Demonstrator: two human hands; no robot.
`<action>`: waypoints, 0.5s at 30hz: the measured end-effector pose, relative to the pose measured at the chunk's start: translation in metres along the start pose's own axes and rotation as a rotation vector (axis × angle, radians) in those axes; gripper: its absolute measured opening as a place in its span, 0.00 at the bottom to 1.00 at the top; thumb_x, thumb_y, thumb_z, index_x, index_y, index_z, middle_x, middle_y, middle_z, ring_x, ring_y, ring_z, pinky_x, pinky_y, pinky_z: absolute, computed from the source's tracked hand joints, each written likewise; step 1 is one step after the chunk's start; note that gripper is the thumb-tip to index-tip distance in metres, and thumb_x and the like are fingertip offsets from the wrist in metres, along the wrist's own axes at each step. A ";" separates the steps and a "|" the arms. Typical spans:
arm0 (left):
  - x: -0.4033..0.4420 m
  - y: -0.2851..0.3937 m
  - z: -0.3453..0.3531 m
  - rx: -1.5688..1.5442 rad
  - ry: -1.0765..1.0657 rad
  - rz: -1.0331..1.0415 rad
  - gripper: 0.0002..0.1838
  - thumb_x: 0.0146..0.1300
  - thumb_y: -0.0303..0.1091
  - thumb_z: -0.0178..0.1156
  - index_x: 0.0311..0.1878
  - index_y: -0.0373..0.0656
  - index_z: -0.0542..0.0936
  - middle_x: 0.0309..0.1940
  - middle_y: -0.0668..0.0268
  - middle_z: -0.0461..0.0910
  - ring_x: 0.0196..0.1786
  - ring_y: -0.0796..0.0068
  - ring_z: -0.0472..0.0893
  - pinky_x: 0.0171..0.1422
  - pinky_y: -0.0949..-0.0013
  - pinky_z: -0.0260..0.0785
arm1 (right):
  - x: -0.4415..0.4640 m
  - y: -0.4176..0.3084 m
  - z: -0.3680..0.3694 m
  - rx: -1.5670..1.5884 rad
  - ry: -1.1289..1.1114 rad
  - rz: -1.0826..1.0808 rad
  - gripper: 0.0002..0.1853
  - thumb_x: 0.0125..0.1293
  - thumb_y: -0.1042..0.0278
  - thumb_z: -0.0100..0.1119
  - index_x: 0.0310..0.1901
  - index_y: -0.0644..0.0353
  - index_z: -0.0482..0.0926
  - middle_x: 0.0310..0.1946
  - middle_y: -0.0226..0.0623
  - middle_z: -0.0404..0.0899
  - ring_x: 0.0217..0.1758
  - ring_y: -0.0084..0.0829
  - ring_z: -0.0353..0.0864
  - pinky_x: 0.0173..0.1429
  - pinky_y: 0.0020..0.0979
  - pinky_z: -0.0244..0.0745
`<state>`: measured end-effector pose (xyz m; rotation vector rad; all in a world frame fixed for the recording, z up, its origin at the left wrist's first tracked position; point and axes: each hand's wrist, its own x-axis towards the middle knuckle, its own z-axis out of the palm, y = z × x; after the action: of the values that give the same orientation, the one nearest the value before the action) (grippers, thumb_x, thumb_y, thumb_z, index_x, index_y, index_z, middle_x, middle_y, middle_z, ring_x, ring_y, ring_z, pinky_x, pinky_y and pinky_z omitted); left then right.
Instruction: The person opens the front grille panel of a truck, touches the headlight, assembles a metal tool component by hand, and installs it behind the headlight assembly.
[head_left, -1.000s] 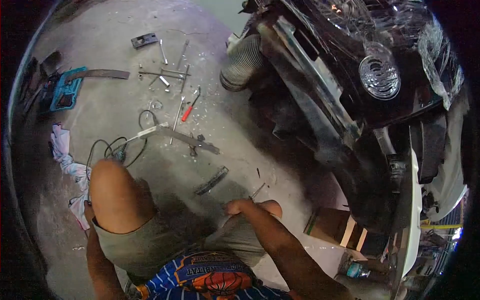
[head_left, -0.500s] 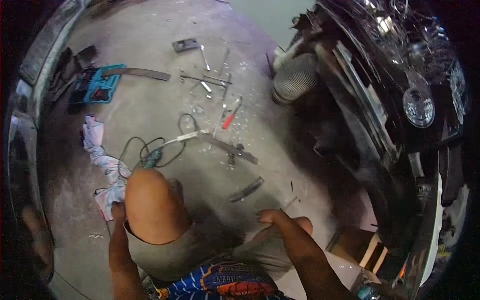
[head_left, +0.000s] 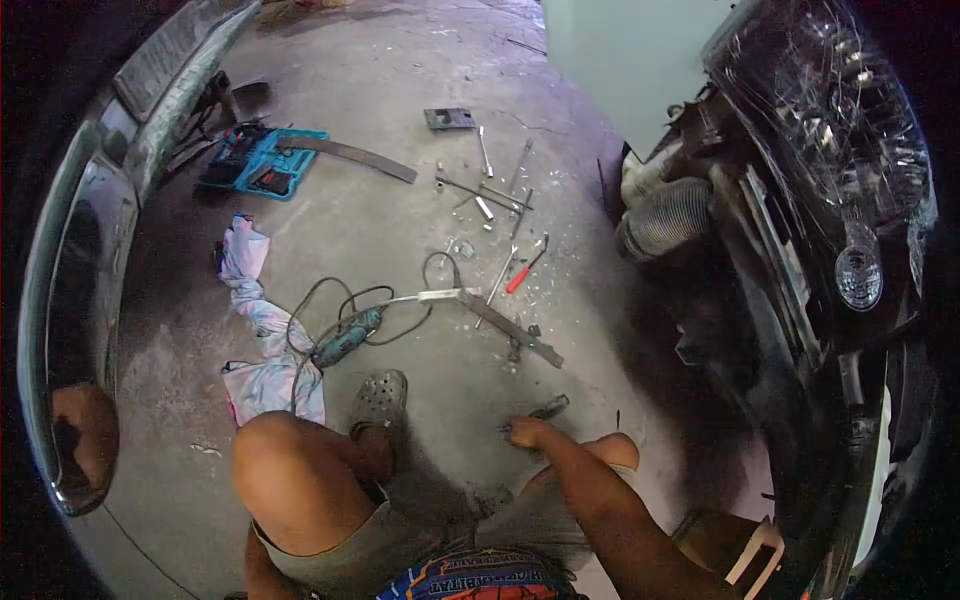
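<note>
My right hand is low over the floor in front of my right knee. Its fingers look curled together, with small dark tips showing, and what they hold, if anything, is hidden. Just beyond them lies a short dark strip-like piece; the hand covers its near end, and whether they touch I cannot tell. Of my left arm only a bit of forearm shows beside my left thigh; the hand is hidden. Ahead lie a teal corded power tool, a long flat metal bar and a red-handled screwdriver.
Sockets, rods and wrenches lie scattered among debris. A teal tool case and a crumpled cloth are at left. A vehicle panel borders the left; an opened vehicle front with a headlight and ribbed hose borders the right.
The view has shifted, so the floor items appear farther right and lower. My right hand has moved against the dark strip's near end. My left hand has dropped out of sight.
</note>
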<state>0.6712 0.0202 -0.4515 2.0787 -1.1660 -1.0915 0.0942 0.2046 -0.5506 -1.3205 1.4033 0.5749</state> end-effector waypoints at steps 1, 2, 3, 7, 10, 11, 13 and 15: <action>-0.002 -0.004 -0.003 -0.025 0.004 -0.006 0.21 0.72 0.41 0.55 0.61 0.37 0.72 0.37 0.55 0.80 0.36 0.60 0.82 0.42 0.59 0.75 | -0.010 -0.018 -0.013 -0.010 0.004 -0.005 0.37 0.71 0.46 0.52 0.75 0.62 0.65 0.76 0.53 0.64 0.78 0.51 0.65 0.79 0.44 0.63; -0.003 -0.007 -0.005 -0.053 0.004 -0.015 0.21 0.72 0.41 0.55 0.61 0.37 0.72 0.37 0.55 0.80 0.36 0.60 0.82 0.42 0.59 0.75 | -0.031 -0.041 -0.029 0.037 0.050 -0.016 0.37 0.72 0.46 0.51 0.76 0.62 0.65 0.76 0.53 0.64 0.78 0.51 0.65 0.79 0.44 0.62; -0.004 -0.008 -0.006 -0.081 0.006 -0.022 0.21 0.72 0.40 0.55 0.62 0.37 0.72 0.37 0.56 0.80 0.36 0.60 0.82 0.42 0.59 0.75 | -0.043 -0.055 -0.040 0.083 0.095 -0.026 0.37 0.73 0.46 0.50 0.76 0.62 0.65 0.76 0.53 0.65 0.78 0.50 0.66 0.79 0.44 0.62; -0.005 -0.016 -0.019 -0.186 0.022 -0.036 0.21 0.72 0.39 0.55 0.63 0.38 0.72 0.37 0.57 0.80 0.36 0.61 0.82 0.41 0.60 0.76 | -0.020 -0.061 -0.033 0.051 0.071 -0.060 0.36 0.73 0.47 0.50 0.76 0.61 0.65 0.75 0.53 0.66 0.77 0.51 0.66 0.79 0.45 0.61; 0.011 -0.007 -0.022 -0.261 0.013 -0.018 0.21 0.72 0.38 0.55 0.64 0.38 0.71 0.37 0.58 0.80 0.36 0.62 0.82 0.41 0.60 0.76 | -0.035 -0.071 -0.050 -0.126 -0.063 -0.155 0.35 0.73 0.49 0.50 0.76 0.61 0.65 0.75 0.54 0.66 0.77 0.52 0.67 0.79 0.46 0.61; 0.022 0.003 -0.021 -0.282 -0.004 0.006 0.21 0.72 0.38 0.55 0.64 0.38 0.71 0.37 0.58 0.80 0.36 0.62 0.82 0.41 0.60 0.76 | -0.038 -0.068 -0.046 -0.013 -0.008 -0.098 0.35 0.74 0.48 0.50 0.76 0.61 0.65 0.76 0.54 0.65 0.77 0.53 0.65 0.80 0.46 0.60; 0.045 0.026 -0.013 -0.334 -0.037 0.042 0.21 0.72 0.37 0.54 0.65 0.39 0.71 0.37 0.59 0.80 0.36 0.63 0.82 0.41 0.61 0.76 | -0.031 -0.047 -0.026 0.108 0.052 -0.027 0.35 0.74 0.47 0.49 0.76 0.60 0.65 0.76 0.54 0.64 0.78 0.53 0.64 0.80 0.47 0.58; 0.071 0.053 0.002 -0.370 -0.090 0.086 0.22 0.72 0.36 0.54 0.65 0.39 0.71 0.38 0.59 0.80 0.36 0.63 0.82 0.41 0.61 0.77 | 0.008 -0.006 0.004 0.019 0.048 -0.008 0.35 0.75 0.46 0.49 0.77 0.59 0.64 0.78 0.52 0.61 0.80 0.53 0.60 0.82 0.48 0.55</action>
<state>0.6673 -0.0673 -0.4416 1.6968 -0.9955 -1.2621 0.1027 0.2031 -0.5565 -1.3321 1.4388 0.5270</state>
